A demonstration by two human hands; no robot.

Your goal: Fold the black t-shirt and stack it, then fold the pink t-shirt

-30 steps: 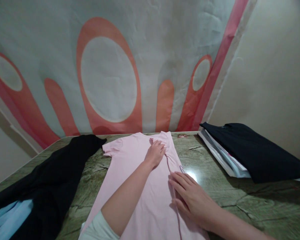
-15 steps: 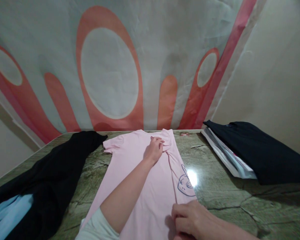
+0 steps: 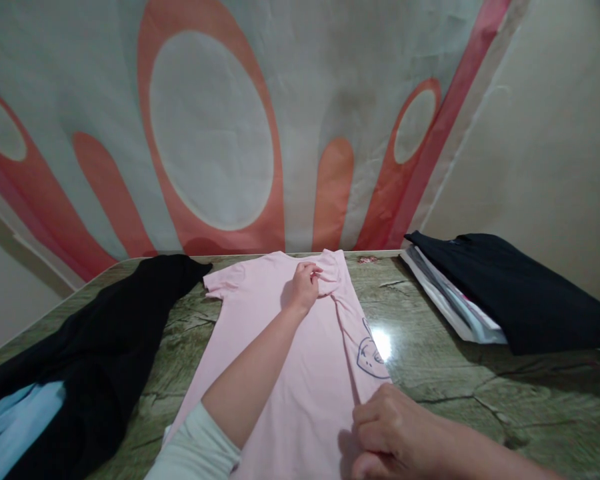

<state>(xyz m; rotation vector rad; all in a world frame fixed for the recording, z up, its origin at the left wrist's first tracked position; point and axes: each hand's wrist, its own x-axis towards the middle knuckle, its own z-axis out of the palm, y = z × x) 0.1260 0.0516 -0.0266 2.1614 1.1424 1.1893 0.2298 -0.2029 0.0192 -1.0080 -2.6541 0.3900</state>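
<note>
A pink T-shirt lies spread on the table, its neckline at the far edge. The right side is folded inward as a long strip, with part of a dark line-drawn cartoon print showing. My left hand reaches across the shirt to the bunched cloth near the right shoulder, its fingers curled in a pinch there. Lower down, my right hand grips the folded side edge with bent fingers. The short sleeve on the left lies flat, while the other one is tucked in the fold. The shirt's hem is out of view.
A dark garment with a light blue cloth lies at the left. On the right, a black folded garment tops a stack of lighter clothes. The wood-patterned table meets a printed wall covering at the back.
The view has tilted down and shifted slightly. My left hand stays at the shoulder fold, a little further left. My right hand keeps its hold and has shifted slightly up and right.
</note>
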